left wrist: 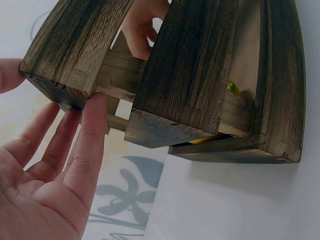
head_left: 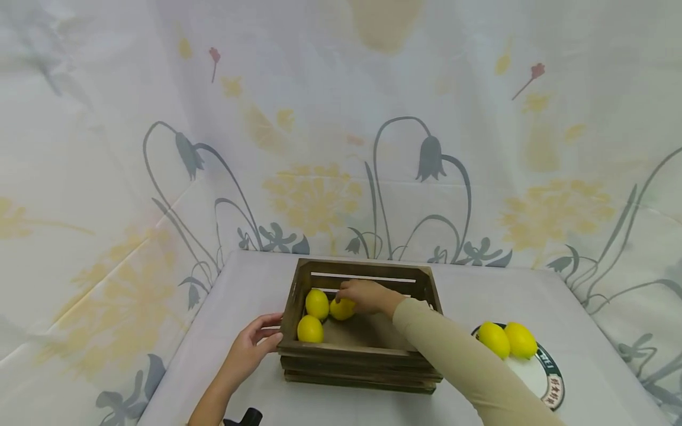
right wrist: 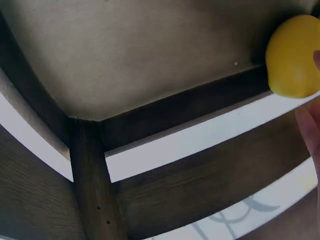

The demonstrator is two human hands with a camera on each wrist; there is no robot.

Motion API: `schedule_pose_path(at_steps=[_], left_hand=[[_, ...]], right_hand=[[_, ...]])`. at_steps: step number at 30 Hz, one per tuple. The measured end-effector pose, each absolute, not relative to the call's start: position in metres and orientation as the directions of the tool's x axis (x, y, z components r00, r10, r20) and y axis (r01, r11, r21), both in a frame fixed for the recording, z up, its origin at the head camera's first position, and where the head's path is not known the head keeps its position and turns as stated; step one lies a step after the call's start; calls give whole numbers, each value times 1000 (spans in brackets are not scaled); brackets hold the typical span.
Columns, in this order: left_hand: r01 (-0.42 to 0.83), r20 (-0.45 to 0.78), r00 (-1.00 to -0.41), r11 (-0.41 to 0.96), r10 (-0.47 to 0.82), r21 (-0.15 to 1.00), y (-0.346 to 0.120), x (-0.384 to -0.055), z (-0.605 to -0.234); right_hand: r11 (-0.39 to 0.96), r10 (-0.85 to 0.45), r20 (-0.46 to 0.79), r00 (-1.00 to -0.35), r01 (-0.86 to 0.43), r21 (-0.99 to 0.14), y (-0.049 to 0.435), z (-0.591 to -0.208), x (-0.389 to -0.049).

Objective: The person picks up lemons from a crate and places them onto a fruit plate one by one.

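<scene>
The crate (head_left: 359, 368) is matt, grained wood, the lemons (head_left: 317, 305) smooth, faintly glossy.

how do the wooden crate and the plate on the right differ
The wooden crate is rectangular and dark brown; the plate is round and white inside, with a dark, lettered rim. The crate has tall slatted walls, while the plate is low and flat. Three lemons show in the crate, two on the plate. Both sit on the white table.
</scene>
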State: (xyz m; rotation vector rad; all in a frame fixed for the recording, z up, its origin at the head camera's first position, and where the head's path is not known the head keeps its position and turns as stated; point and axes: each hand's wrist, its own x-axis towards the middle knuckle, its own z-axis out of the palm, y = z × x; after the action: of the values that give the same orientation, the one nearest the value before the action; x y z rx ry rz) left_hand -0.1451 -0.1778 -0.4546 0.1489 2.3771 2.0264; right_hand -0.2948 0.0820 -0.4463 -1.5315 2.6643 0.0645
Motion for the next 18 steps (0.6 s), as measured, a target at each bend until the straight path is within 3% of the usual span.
schedule_pose_path(at_steps=[9, 14, 18], left_hand=[[67, 54, -995, 165, 82, 984, -176, -145, -454], [69, 56, -995, 173, 76, 982, -177, -145, -454], [73, 61, -995, 169, 76, 983, -177, -145, -454]], right_hand=[[572, -814, -147, -562, -820, -35, 78, -451, -292], [671, -728, -309, -612, -728, -140, 79, -448, -291], [700, -692, -400, -601, -694, -167, 80, -449, -291]])
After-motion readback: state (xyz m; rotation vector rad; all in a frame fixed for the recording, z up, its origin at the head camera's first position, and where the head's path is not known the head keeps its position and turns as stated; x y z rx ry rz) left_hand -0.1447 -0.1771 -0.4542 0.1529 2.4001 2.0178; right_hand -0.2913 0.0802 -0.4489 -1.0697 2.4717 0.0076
